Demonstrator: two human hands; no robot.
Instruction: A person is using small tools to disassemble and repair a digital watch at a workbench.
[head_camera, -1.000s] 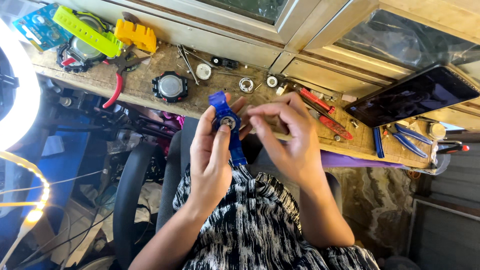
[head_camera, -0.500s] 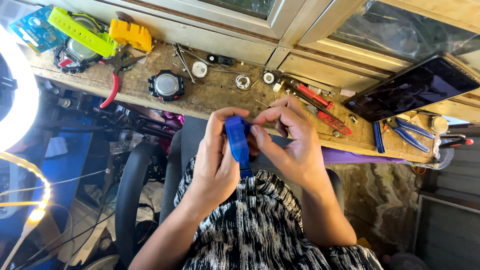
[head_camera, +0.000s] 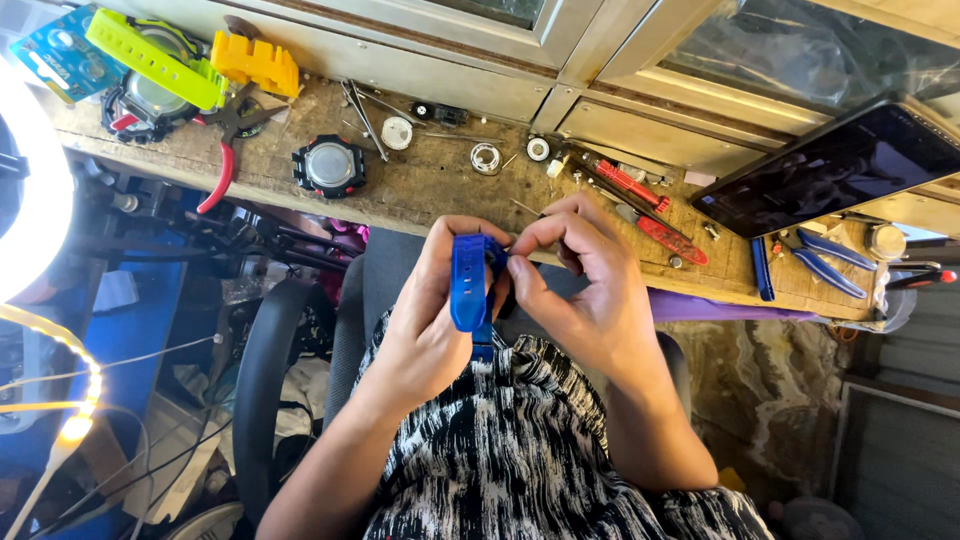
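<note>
The left hand holds a blue watch strap upright above the lap, near the tabletop. The right hand pinches at its top edge, perhaps a small pin. The fitting step seems in hand; next needs fine alignment.

Between my two hands, left and right, I count one blue watch. Beyond my fingertips lie one black watch case, two red-handled screwdrivers and one dark tablet. Far off past my left hand lies one pair of red-handled pliers.
</note>
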